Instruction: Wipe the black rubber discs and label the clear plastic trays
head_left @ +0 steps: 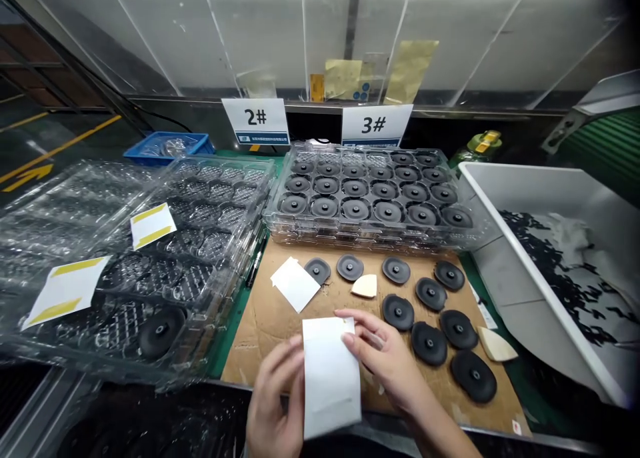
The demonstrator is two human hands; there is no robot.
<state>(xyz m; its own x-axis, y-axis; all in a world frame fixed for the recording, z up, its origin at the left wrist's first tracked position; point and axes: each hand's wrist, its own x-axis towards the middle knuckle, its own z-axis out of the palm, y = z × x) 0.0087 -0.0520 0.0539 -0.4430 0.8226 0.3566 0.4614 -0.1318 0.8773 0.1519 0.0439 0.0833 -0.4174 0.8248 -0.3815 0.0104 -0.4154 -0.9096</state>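
Note:
A blank white sheet of paper (pixel 331 385), perhaps several layers thick, is held upright over the front of the cardboard. My right hand (pixel 385 358) pinches its upper right corner, thumb on the near face and fingers behind. At the left edge, my left hand (pixel 277 398) curls around the paper, its fingertips partly hidden. Past my hands lie some white paper slips (pixel 295 285), overlapping a black oval part (pixel 317 270). Several more black oval parts (pixel 429 343) lie to the right, near a cream wedge-shaped piece (pixel 365 285).
Beyond the cardboard (pixel 265 325), stacked clear trays (pixel 360 228) hold black parts. More clear trays (pixel 200 278) stand left, with yellow-taped papers (pixel 67 289) on top. A white bin (pixel 535 178) of small black pieces stands right. A second cream wedge (pixel 497 345) lies near it.

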